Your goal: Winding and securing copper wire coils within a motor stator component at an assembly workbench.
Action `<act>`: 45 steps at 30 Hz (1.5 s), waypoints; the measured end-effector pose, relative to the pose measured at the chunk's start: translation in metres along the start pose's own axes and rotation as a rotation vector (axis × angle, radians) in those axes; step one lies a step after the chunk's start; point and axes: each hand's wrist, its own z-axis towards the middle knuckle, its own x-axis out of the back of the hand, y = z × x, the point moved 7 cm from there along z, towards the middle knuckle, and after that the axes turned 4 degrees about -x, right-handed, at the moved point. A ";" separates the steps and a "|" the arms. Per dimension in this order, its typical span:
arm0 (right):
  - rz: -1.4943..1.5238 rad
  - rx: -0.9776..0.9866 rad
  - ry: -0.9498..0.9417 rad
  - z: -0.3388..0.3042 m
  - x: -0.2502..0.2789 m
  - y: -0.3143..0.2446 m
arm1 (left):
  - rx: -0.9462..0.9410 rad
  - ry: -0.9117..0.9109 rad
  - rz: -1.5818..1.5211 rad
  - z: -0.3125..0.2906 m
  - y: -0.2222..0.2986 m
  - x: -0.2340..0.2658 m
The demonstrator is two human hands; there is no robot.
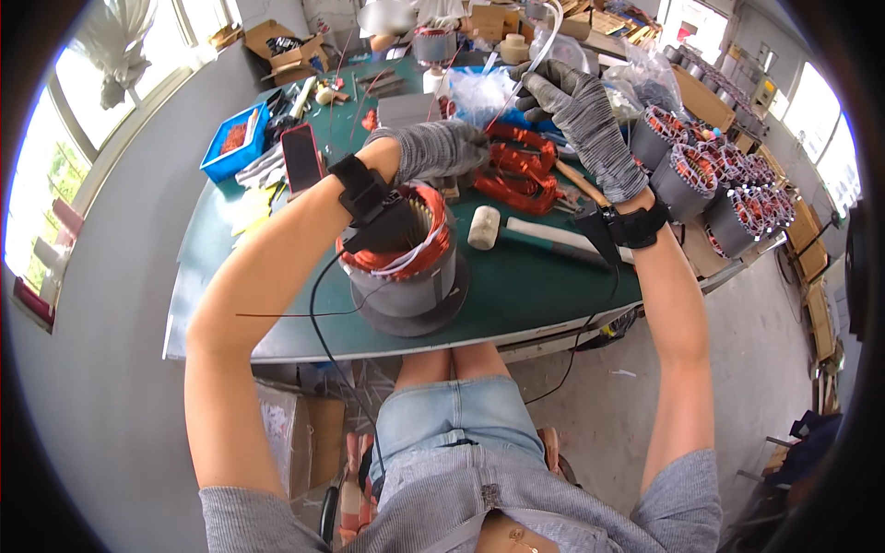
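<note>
A grey motor stator (406,293) with copper-coloured windings stands on a round dark base near the table's front edge. Above and just behind it is my left hand (433,150) in a grey knit glove, fingers closed; what they grip is hidden. My right hand (583,115), gloved alike, is raised farther back and to the right. Its thumb and fingers pinch a thin white tube (557,28) that curves upward. A fine reddish wire (503,109) runs between the two hands. Beneath them lie red-orange wire coils (521,175).
On the green table (516,290) are a white cylindrical block (484,228), a white-ended bar (562,237) and a phone (301,158). A blue bin (234,141) sits left. Several wound stators (687,175) crowd the right. A black cable (313,300) hangs from my left wrist.
</note>
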 end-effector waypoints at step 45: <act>0.204 0.090 0.138 -0.051 0.043 -0.097 | -0.636 0.672 0.016 -0.070 0.122 0.031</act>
